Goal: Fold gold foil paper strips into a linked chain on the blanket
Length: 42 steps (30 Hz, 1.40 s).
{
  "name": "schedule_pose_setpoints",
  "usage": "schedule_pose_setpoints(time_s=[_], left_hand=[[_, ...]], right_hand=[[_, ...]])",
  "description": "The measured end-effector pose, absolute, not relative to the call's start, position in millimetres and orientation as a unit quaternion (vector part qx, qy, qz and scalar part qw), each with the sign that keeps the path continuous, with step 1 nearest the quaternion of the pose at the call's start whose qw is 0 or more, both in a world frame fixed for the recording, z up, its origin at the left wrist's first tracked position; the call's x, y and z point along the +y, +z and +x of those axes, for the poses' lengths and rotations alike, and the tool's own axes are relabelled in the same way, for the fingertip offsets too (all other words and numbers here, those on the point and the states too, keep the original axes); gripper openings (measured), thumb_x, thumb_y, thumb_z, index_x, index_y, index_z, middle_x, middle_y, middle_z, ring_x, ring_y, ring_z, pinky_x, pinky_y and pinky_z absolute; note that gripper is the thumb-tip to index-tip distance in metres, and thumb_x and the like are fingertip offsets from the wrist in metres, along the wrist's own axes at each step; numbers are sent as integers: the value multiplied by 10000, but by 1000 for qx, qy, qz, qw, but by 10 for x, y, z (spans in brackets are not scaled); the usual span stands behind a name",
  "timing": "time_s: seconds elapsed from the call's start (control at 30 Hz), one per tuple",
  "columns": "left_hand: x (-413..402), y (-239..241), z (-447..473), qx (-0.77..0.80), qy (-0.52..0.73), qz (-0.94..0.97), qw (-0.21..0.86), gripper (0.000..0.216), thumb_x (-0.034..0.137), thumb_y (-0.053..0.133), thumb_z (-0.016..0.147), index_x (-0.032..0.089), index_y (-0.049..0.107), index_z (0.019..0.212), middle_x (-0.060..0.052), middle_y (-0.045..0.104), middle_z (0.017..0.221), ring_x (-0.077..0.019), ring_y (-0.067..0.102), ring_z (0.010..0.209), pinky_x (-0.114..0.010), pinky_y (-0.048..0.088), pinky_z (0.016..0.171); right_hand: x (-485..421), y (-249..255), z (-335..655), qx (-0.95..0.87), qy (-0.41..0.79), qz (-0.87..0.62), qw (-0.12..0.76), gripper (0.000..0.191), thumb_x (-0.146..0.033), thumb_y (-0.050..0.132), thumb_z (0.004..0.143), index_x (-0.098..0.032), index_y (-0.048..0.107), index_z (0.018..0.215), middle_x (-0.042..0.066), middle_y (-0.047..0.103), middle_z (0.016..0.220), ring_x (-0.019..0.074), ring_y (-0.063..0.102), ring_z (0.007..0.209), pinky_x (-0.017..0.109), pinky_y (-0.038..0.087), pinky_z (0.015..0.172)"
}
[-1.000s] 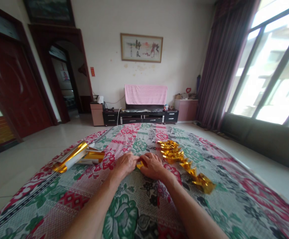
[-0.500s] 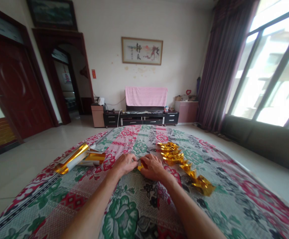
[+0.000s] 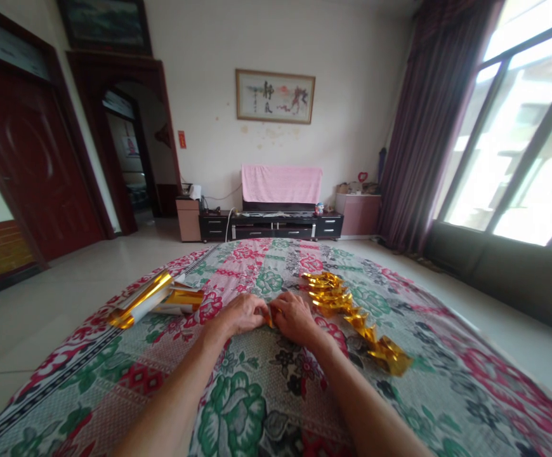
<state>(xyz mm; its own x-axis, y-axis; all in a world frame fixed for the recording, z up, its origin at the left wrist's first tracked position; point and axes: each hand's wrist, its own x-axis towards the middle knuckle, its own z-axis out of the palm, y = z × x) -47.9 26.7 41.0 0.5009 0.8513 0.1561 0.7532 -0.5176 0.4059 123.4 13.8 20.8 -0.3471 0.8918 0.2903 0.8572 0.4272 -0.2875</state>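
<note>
My left hand (image 3: pixel 245 313) and my right hand (image 3: pixel 292 315) meet over the middle of the table, fingers pinched together. Between them is a small piece of gold foil paper (image 3: pixel 269 317), mostly covered by the fingers, so its shape is hard to make out. Right of my right hand, several folded gold foil pieces (image 3: pixel 330 298) lie in a curved row that runs toward me. Off to the left are loosely rolled sheets of gold foil paper (image 3: pixel 145 298) with white backs.
A flowered cloth (image 3: pixel 231 416) in red, green and grey covers the round table. Beyond it, a low black cabinet (image 3: pixel 273 231) stands along the wall, with a pink cloth (image 3: pixel 282 184) draped above it. A purple curtain (image 3: pixel 414 133) hangs by the window on the right.
My hands have drawn slightly closer together around the gold foil paper, and less of it shows. The whole view has shifted a little. The row and the rolls lie as before.
</note>
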Motion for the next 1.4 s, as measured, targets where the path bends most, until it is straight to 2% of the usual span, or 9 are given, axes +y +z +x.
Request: schedule_pose_setpoints(time_s=[0.13,0.37,0.57,0.77,0.97,1.17,1.4], left_hand=[[277,386,-475,471,180,849,158,225,270,545,659,188,710,788,-13,656,705,-122,562,634,-192,384,574],[308,353,-493,485,163,843,166,255,318,530,665,181,710,783,-18,670,682,-125,566,618,-197,360,533],[342,330,-522,486,165,844,155,248,282,507,652,167,699,761,-22,664,676,-132,573,622,-201,362,535],[353,348,-542,496,163,839,156,235,230,499,618,174,694,736,-18,662,680,-135,576,633,-201,376,551],[348,361,-555,499,162,837,156,237,207,493,609,173,692,733,-10,654,662,-134,574,635,-194,360,532],[380,327,-569,499,165,840,138,232,205,497,628,183,691,752,-11,667,701,-136,577,648,-200,376,563],[395,323,-561,478,192,850,111,226,191,488,666,185,690,768,-22,681,750,-145,597,692,-209,406,611]], right_hand=[[140,185,1224,-818,30,-533,214,247,-279,417,834,-293,626,964,16,516,1133,190,456,1005,307,328,831],[173,172,1218,-822,37,-522,226,224,-224,424,794,-239,609,918,27,570,1021,172,478,950,275,319,791],[202,164,1227,-804,28,-545,237,209,-296,474,764,-237,611,910,36,581,923,179,506,864,270,317,709],[256,148,1247,-784,40,-569,246,324,-264,528,691,-244,603,1006,38,590,889,181,524,820,259,328,676],[264,214,1252,-771,92,-574,261,399,-219,574,615,-218,624,1010,13,631,812,156,544,756,229,358,664],[200,350,1232,-767,128,-587,224,273,-239,560,638,-251,695,875,-20,651,698,133,546,638,208,334,566],[191,357,1222,-770,108,-588,223,188,-292,576,657,-237,717,768,-14,656,669,119,539,613,194,304,532]])
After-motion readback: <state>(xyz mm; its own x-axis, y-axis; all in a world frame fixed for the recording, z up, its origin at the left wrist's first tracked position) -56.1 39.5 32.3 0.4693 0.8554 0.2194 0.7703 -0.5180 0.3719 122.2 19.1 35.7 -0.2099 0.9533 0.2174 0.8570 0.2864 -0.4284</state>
